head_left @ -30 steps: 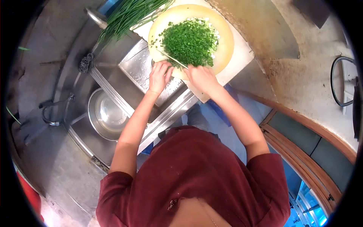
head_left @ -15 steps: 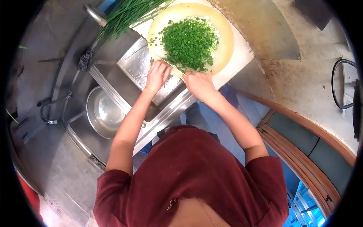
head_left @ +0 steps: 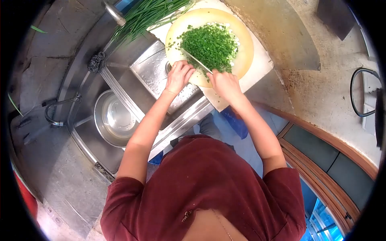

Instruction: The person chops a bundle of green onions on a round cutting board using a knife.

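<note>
A round cutting board [head_left: 248,52] bears a heap of finely chopped green onions [head_left: 211,46], dark green with white bits along the far and right edges. My right hand [head_left: 226,83] is closed around the handle of a knife [head_left: 196,60]. Its blade slants up and left, against the near left side of the heap. At the board's near left rim rests my left hand [head_left: 179,77], fingers stretched and slightly apart, just left of the blade. I see no separate thing in it. A bundle of uncut green onions [head_left: 150,18] lies beyond the board's left side.
Under the board is a pale slab [head_left: 263,60] at the sink corner. The steel sink [head_left: 140,86] has two basins; a metal bowl [head_left: 116,116] stands in the left one. A faucet [head_left: 114,14], a scouring pad [head_left: 96,62] and a bent pipe [head_left: 52,114] are nearby.
The knife has moved away from the near rim to the heap, and its blade shows more. My left hand has separated from the blade. The whole view has shifted slightly.
</note>
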A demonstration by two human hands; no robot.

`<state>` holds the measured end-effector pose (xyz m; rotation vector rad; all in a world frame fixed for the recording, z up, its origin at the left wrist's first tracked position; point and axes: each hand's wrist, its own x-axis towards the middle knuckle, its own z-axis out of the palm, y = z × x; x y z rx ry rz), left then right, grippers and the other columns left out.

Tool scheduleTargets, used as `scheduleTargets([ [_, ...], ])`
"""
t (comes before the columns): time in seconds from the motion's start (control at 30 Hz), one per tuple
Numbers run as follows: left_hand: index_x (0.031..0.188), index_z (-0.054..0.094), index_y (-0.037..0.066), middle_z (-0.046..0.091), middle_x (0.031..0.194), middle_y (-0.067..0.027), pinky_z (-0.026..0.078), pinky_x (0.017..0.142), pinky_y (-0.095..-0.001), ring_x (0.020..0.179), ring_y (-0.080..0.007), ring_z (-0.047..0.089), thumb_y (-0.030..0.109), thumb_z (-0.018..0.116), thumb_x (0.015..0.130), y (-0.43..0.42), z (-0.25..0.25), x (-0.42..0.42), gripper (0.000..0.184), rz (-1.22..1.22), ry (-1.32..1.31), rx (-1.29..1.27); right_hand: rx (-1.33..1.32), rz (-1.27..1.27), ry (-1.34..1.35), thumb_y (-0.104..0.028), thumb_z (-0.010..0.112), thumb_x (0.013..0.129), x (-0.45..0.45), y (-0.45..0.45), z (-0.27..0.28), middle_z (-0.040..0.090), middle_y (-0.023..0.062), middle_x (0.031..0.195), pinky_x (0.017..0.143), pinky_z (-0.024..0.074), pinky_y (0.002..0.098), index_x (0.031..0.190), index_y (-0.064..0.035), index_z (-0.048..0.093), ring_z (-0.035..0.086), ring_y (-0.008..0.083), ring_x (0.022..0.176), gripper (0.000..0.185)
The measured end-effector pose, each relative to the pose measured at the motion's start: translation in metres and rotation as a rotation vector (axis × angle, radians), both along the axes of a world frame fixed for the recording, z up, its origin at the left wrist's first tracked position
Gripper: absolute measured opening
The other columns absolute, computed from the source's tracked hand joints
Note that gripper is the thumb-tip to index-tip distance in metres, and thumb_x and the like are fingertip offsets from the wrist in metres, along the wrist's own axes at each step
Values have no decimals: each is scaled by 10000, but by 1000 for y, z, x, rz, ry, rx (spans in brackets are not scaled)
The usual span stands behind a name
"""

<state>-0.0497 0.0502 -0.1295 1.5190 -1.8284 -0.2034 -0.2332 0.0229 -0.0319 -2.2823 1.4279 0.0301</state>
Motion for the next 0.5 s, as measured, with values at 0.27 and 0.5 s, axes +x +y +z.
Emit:
scheduleTargets([
  [0.27,869,635,69,588,882,-72,482,755,-348,847,-253,567,107,661,770,4,-2,5,109,-46,-19,-17,-160,104,-119,-268,447,928,35,-13,-50,632,218,683,595,514,449,803,-11,602,647,357,667,325],
  [0.5,880,636,57,587,890,-84,491,753,-353,847,-266,574,70,639,773,5,-2,6,108,-25,4,-9,-8,60,40,-244,460,921,19,13,-31,637,207,688,629,512,448,826,-33,603,651,349,672,272],
])
